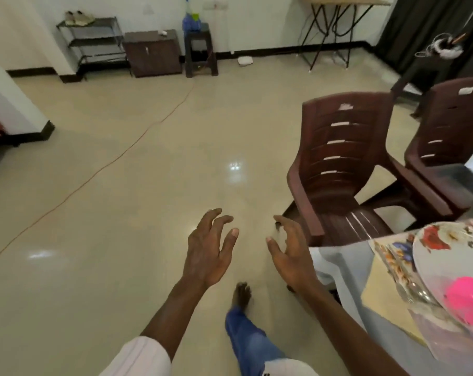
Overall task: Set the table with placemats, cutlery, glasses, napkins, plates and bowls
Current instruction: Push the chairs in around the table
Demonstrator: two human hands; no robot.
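1. Two hands up front, both empty: the left hand (207, 251) and the right hand (291, 253) hang over the floor (121, 240), fingers loosely spread, gripping nothing.
2. Just below them, a bare foot (242, 294) is on the tiles.
3. At the right edge, the table (338, 267) carries a floral plate (447, 248) with a pink bowl (467, 302) on it. Cutlery (411, 290) lies just beside the plate's left rim, on a flowered placemat (387, 251).
4. Beyond the table corner stands a brown plastic chair (338, 158), with a second chair (452, 126) behind it.
5. Far off, an orange cable (121, 156) crosses the floor toward a shoe rack (94, 42) at the wall.
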